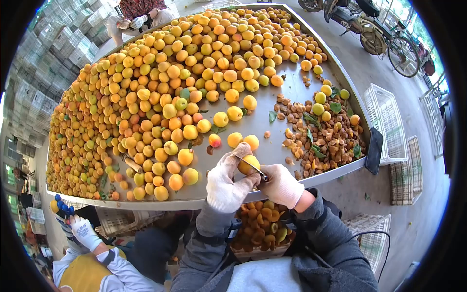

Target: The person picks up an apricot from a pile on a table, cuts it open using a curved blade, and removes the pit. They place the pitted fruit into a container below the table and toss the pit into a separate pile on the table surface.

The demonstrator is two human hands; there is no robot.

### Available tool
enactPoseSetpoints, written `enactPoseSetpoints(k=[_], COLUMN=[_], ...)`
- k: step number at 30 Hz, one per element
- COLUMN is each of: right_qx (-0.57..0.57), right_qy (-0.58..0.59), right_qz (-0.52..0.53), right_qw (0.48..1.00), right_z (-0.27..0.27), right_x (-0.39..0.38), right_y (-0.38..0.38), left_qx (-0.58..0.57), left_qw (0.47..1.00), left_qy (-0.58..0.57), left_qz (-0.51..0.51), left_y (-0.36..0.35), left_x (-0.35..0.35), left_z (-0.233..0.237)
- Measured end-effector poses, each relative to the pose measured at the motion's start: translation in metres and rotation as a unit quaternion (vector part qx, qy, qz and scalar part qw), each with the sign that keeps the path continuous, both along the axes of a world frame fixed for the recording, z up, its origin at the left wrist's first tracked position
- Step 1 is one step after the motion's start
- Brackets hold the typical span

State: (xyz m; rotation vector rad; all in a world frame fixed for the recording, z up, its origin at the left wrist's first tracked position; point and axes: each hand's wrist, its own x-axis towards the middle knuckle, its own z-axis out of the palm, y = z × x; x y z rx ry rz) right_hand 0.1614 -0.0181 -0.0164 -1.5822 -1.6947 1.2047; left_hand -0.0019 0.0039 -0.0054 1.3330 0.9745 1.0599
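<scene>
Above the near edge of the metal table (pixel 311 182), my gloved left hand (pixel 224 181) is closed around a yellow-orange apricot (pixel 249 164). My gloved right hand (pixel 280 186) grips a small knife (pixel 263 176), its thin blade lying across the fruit. The knife's handle is mostly hidden in my fingers. Just beyond my hands sit two loose apricots (pixel 234 140). A large heap of whole apricots (pixel 160 92) covers the left and far parts of the table. Below the table edge, between my arms, a container holds cut apricots (pixel 262 226).
Brown pits (pixel 316 141) with leaves are piled at the table's right, near a dark phone-like slab (pixel 373 151) on the rim. White plastic crates (pixel 386 121) stand on the floor to the right. Co-workers sit at left, one gloved hand (pixel 85 233) showing. Motorbikes (pixel 362 27) are parked behind.
</scene>
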Motion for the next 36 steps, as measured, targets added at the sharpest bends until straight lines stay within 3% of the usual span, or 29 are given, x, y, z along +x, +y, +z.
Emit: enactPoseSetpoints(k=[2,3,5,7,9,14,16,17,19,20,22,23,24,25,27,28,33,36], right_qx=[-0.010,-0.017,0.016,0.007,0.007,-0.006,0.009,0.008,-0.065,-0.077,-0.058,-0.038,0.029,0.029,0.073,0.103,0.099,0.066], right_qy=[0.033,0.066,0.108,0.123,0.124,0.130,0.096,0.095,0.180,0.174,0.168,0.163,0.111,0.114,-0.019,-0.032,0.010,0.033], right_qz=[-0.008,-0.017,-0.026,-0.070,-0.068,-0.059,-0.018,-0.021,0.034,0.038,0.017,0.002,-0.037,-0.038,-0.082,-0.078,-0.075,-0.060], right_qw=[0.999,0.998,0.994,0.990,0.990,0.990,0.995,0.995,0.981,0.981,0.984,0.986,0.993,0.992,0.994,0.991,0.992,0.995], right_z=[-0.002,-0.001,-0.002,-0.006,-0.007,-0.011,-0.009,-0.006,0.001,0.006,0.003,0.000,-0.004,-0.002,0.006,0.007,0.008,0.005], right_x=[-0.003,-0.005,-0.009,-0.012,-0.010,-0.008,-0.005,-0.004,-0.001,-0.001,-0.003,-0.006,-0.011,-0.014,-0.016,-0.016,-0.012,-0.007], right_y=[0.000,0.000,-0.002,-0.003,-0.003,-0.003,0.000,0.001,0.002,0.003,0.002,0.004,0.002,0.002,-0.001,-0.002,-0.005,-0.005], left_qx=[-0.171,-0.168,-0.140,-0.133,-0.169,-0.098,0.093,0.093,0.249,0.250,0.052,0.055,-0.043,-0.142,-0.122,-0.101,-0.033,-0.085], left_qw=[0.975,0.975,0.940,0.941,0.950,0.982,0.993,0.993,0.948,0.948,0.998,0.998,0.992,0.955,0.956,0.957,0.985,0.981], left_qy=[-0.143,-0.143,-0.311,-0.311,-0.257,-0.162,0.077,0.076,0.199,0.198,0.033,0.034,-0.116,-0.262,-0.266,-0.272,-0.171,-0.176], left_qz=[-0.011,-0.010,-0.005,-0.006,-0.060,-0.003,-0.001,-0.005,0.009,0.004,-0.005,-0.004,-0.001,0.000,-0.007,-0.012,-0.021,0.019], left_y=[-0.002,-0.001,0.003,0.001,0.000,-0.001,0.004,0.006,0.009,0.008,0.004,0.004,0.002,0.000,-0.003,-0.005,-0.006,-0.006], left_x=[-0.001,-0.001,0.003,0.006,0.004,0.000,-0.006,-0.008,-0.009,-0.008,-0.007,-0.003,0.003,0.008,0.014,0.016,0.017,0.017], left_z=[0.010,0.008,-0.006,-0.015,-0.018,-0.007,-0.005,-0.002,0.002,-0.001,-0.010,-0.009,-0.010,-0.010,-0.016,-0.020,-0.024,-0.022])
